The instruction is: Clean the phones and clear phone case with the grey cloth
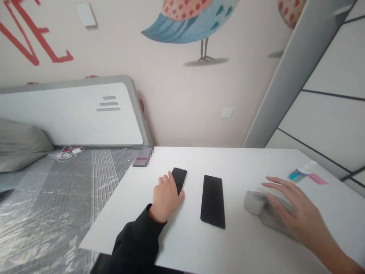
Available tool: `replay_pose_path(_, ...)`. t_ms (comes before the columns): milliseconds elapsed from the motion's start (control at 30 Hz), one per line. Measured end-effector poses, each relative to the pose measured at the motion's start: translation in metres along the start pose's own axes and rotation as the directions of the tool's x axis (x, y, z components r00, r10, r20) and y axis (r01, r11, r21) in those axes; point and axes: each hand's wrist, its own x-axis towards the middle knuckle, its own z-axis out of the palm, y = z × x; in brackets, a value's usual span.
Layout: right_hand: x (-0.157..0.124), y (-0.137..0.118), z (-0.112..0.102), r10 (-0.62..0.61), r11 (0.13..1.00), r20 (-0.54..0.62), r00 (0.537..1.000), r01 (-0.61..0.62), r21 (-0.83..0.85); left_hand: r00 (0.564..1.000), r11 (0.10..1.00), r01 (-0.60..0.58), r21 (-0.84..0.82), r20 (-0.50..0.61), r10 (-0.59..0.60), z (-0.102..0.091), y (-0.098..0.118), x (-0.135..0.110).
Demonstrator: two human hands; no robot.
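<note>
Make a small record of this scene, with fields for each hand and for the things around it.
Left hand: resting on a black smartphone, in a black sleeve
Right hand: spread over a grey cloth, forearm bare
Between the hands: a second black smartphone, lying flat
Surface: white desk
Far end of desk: blue-and-white bottle, pink strip
Beyond desk: grey pillow, bird mural
</note>
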Motion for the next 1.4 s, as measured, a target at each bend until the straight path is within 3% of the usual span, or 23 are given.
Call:
replay_pose_path(33,0.010,-0.015,0.005,0.019,0.998,0.017,1.000,-0.020,0.066,1.000,0.999,-0.025,-0.027,-0.001,0.025,-0.001,-0.002,0.004)
replay_pose_path(133,0.041,-0.060,0.034,0.100,0.945,0.212,0.972,-0.159,0.286,0.991,0.984,-0.133,-0.121,-0.007,0.133,-0.003,-0.011,0.014)
replay_pose_path(233,0.068,-0.092,0.078,0.081,0.782,0.335,0.939,-0.268,0.562,0.957,0.937,-0.289,-0.198,-0.050,0.285,-0.004,-0.020,0.020)
replay_pose_path(333,0.081,-0.107,0.113,0.076,0.658,0.402,0.912,-0.349,0.667,0.907,0.878,-0.421,-0.227,-0.095,0.410,-0.003,-0.024,0.020)
replay_pose_path(433,0.080,-0.107,0.125,0.085,0.607,0.451,0.888,-0.406,0.683,0.871,0.838,-0.491,-0.237,-0.127,0.474,-0.001,-0.024,0.017)
replay_pose_path(600,0.068,-0.093,0.110,0.092,0.545,0.534,0.840,-0.492,0.679,0.761,0.736,-0.648,-0.194,-0.185,0.621,0.001,-0.023,0.016)
replay_pose_path(800,0.066,-0.077,0.094,-0.062,0.564,0.595,0.802,-0.463,0.683,0.638,0.642,-0.761,-0.090,-0.280,0.718,0.002,-0.024,0.018)
replay_pose_path(1000,0.070,-0.080,0.083,-0.197,0.574,0.704,0.683,-0.502,0.647,0.538,0.557,-0.830,-0.022,-0.292,0.791,-0.002,-0.023,0.013)
replay_pose_path(1100,0.070,-0.089,0.075,-0.187,0.622,0.742,0.643,-0.507,0.596,0.487,0.518,-0.855,0.036,-0.290,0.824,-0.003,-0.022,0.011)
replay_pose_path(1267,0.066,-0.100,0.068,-0.130,0.729,0.728,0.673,-0.433,0.530,0.465,0.500,-0.864,0.067,-0.277,0.841,-0.006,-0.020,0.010)
replay_pose_path(1400,0.066,-0.104,0.066,-0.158,0.764,0.714,0.683,-0.373,0.527,0.460,0.496,-0.866,0.067,-0.286,0.841,-0.011,-0.020,0.007)
